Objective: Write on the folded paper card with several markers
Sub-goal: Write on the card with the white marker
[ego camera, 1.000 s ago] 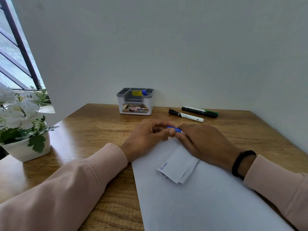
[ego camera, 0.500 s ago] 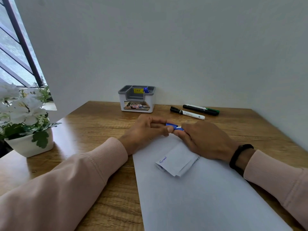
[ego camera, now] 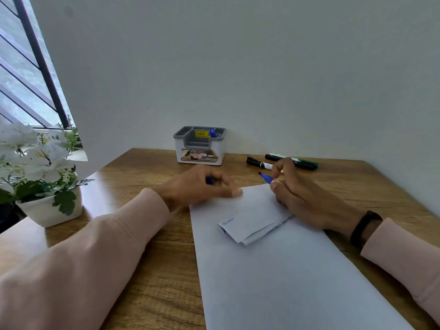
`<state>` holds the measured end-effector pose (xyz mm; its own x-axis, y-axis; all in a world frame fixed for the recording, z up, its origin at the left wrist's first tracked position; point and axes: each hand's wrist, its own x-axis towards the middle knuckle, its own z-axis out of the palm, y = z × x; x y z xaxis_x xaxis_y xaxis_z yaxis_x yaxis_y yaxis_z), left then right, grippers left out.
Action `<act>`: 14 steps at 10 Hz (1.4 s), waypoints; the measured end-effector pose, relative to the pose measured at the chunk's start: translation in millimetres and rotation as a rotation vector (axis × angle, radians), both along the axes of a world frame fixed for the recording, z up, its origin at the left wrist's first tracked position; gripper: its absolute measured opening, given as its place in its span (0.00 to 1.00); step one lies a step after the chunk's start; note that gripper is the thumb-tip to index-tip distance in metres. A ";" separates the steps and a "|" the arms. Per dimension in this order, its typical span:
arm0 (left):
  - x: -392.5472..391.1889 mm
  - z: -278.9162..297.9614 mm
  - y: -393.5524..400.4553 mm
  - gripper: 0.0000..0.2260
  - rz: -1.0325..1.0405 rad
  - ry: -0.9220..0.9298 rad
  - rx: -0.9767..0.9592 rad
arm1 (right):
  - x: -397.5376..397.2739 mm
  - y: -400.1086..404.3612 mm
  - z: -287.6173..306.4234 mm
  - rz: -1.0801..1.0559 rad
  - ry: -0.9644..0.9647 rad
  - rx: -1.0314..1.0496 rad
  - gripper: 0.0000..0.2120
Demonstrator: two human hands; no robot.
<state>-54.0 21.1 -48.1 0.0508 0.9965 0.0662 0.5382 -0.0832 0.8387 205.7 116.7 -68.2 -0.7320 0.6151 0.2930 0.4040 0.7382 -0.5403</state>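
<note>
The folded white paper card lies on a large white sheet, with small blue writing near its left edge. My right hand rests behind the card and grips an uncapped blue marker, tip pointing left and away from me. My left hand is blurred by motion, left of the marker, and pinches the blue cap. Two more markers lie at the back: a black and white one and a black and green one, partly hidden by my right fingers.
A grey and white desk organiser with a blue item inside stands against the wall. A white pot of white flowers sits at the table's left edge. A window is at the far left. The wooden table runs to the wall.
My hands were together on the capped blue marker. The left hand has pulled away to the left with the cap, and the marker's tip is bare in the right hand.
</note>
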 end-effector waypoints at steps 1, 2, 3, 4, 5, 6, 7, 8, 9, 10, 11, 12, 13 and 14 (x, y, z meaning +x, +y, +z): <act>7.4 1.8 -4.7 0.22 -0.219 0.302 -0.064 | 2.5 2.9 2.4 0.001 0.041 -0.103 0.09; 15.2 0.9 -5.7 0.30 -0.235 0.503 -0.085 | 1.9 2.6 3.9 -0.037 0.196 -0.325 0.13; 21.5 2.3 -8.2 0.32 -0.244 0.612 -0.086 | 2.3 0.2 11.5 0.003 0.433 -0.627 0.17; 28.2 -2.4 -11.6 0.35 -0.212 0.698 -0.005 | 6.3 -4.5 22.0 0.125 0.614 -0.774 0.13; 38.7 -12.4 -12.0 0.38 -0.117 0.747 0.119 | 1.9 -17.0 29.4 0.227 0.674 -0.801 0.11; 48.8 -19.4 -10.4 0.39 -0.044 0.825 0.193 | -4.0 -31.4 27.1 0.220 0.657 -0.817 0.19; 47.0 -15.7 -11.1 0.35 -0.072 0.814 0.204 | -6.3 -36.9 18.3 0.139 0.621 -0.834 0.19; 36.7 -7.4 -10.3 0.21 -0.163 0.733 0.173 | -5.7 -36.2 9.8 0.097 0.555 -0.877 0.14; 28.6 -4.2 -7.8 0.18 -0.164 0.664 0.134 | -4.5 -33.3 6.5 0.062 0.514 -0.850 0.10; 30.2 -6.0 -7.0 0.17 -0.152 0.657 0.165 | -3.2 -34.9 6.3 0.099 0.442 -0.754 0.08; 30.2 -8.0 -3.0 0.19 -0.133 0.645 0.178 | -0.6 -41.6 8.1 0.180 0.339 -0.661 0.10; 29.2 -8.6 -1.4 0.19 -0.149 0.646 0.194 | -1.2 -47.1 10.4 0.208 0.251 -0.526 0.10; 29.2 -7.8 -0.8 0.20 -0.155 0.638 0.190 | -5.2 -48.1 9.8 0.180 0.221 -0.411 0.03; 29.4 -7.2 -0.7 0.20 -0.167 0.619 0.194 | -9.2 -48.6 8.2 0.144 0.219 -0.364 0.03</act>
